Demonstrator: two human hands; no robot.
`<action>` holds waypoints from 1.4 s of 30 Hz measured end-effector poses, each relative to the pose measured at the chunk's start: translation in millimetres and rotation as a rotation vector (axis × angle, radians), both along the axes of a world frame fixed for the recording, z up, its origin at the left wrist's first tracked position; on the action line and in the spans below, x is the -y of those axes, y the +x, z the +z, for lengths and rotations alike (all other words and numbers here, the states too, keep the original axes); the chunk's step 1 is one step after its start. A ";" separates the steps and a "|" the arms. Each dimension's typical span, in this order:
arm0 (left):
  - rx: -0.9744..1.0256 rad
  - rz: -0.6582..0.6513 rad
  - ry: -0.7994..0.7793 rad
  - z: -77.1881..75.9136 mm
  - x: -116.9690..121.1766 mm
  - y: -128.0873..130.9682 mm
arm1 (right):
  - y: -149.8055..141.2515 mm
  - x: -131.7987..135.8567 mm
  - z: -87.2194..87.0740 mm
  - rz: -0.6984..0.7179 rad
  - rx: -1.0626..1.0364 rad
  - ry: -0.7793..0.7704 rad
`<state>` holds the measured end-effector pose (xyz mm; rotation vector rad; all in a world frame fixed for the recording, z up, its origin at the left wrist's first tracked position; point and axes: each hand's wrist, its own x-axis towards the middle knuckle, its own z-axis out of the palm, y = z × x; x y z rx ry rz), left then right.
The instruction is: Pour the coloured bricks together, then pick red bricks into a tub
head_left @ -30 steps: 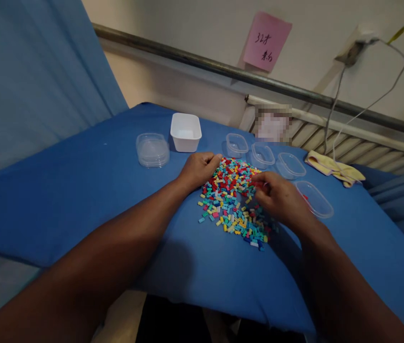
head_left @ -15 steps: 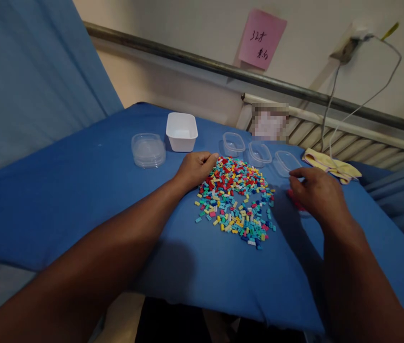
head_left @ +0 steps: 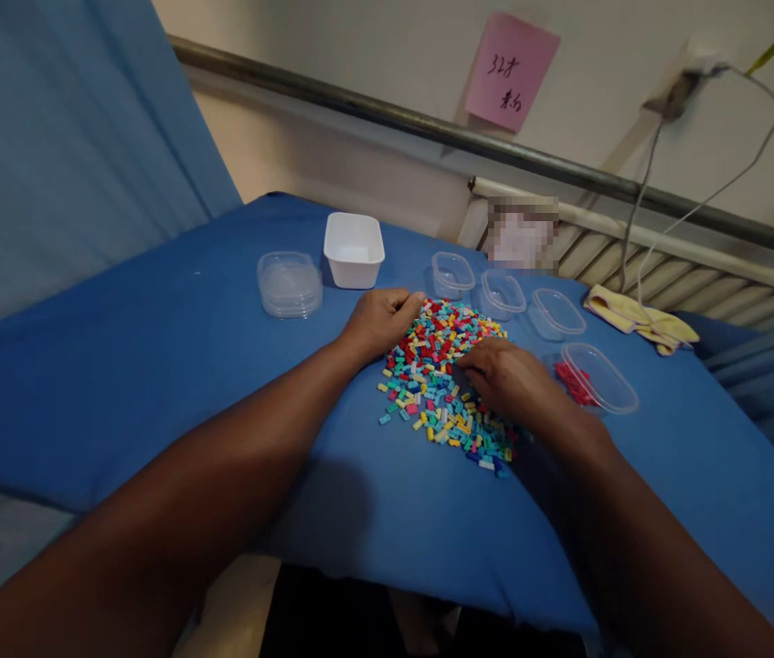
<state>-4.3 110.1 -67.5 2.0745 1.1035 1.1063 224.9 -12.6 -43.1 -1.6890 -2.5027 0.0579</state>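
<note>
**Ana:** Left hand (head_left: 379,322) first: where does it sit?

**Ben:** It rests on the blue cloth (head_left: 153,384) at the left edge of the pile of small coloured bricks (head_left: 438,375), fingers curled loosely inward. I cannot tell whether it holds anything. Further left and back are a stack of clear lids (head_left: 289,284) and an empty white tub (head_left: 354,249).

**Ana:** And moving right?

**Ben:** The pile is a mix of red, yellow, teal, blue and pink pieces, spread near the middle of the cloth. Behind it stand three small clear cups (head_left: 503,294), which look empty. The right hand (head_left: 504,376) lies palm down on the right part of the pile, fingertips pressed into the bricks; I cannot tell whether it has pinched any.

**Ana:** What is beside that hand?

**Ben:** Just to its right, a clear cup (head_left: 599,376) holds a small heap of red bricks (head_left: 571,382). Beyond it a yellow rag (head_left: 637,320) lies at the cloth's far edge.

**Ana:** How would this picking go well?

**Ben:** I would judge it best to pinch only red pieces with the fingertips, a few at once, while the left hand keeps the pile from spreading.
</note>
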 end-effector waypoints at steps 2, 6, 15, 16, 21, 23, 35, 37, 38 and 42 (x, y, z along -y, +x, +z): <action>0.000 0.002 0.000 -0.3 -0.2 0.0 | -0.2 -1.3 1.1 0.007 -0.001 -0.012; 0.010 -0.004 0.000 -1.1 -0.4 -0.2 | 3.1 5.0 4.1 -0.014 -0.139 -0.056; 0.019 -0.011 0.000 -1.2 0.3 0.0 | 12.9 11.3 0.8 -0.091 -0.182 -0.021; 0.021 -0.012 0.003 -1.1 0.4 0.1 | 13.2 10.5 0.8 -0.094 -0.180 -0.004; 0.003 -0.014 0.022 -0.7 0.2 0.1 | 13.9 8.1 -0.1 -0.139 -0.200 0.052; 0.001 -0.013 0.018 -0.5 -0.1 0.0 | 13.0 8.0 -1.5 -0.122 -0.196 0.034; 0.008 -0.005 -0.005 -0.3 1.4 0.3 | 7.1 10.6 -2.4 -0.163 -0.236 0.018; 0.008 -0.008 -0.004 0.0 1.5 0.2 | 4.0 10.4 -1.1 -0.157 -0.211 -0.017; 0.009 -0.008 -0.003 0.1 1.5 0.2 | 3.0 10.8 -0.3 -0.149 -0.205 -0.033; 0.008 -0.006 0.000 0.2 1.2 0.0 | 3.9 14.8 0.7 -0.160 -0.196 -0.066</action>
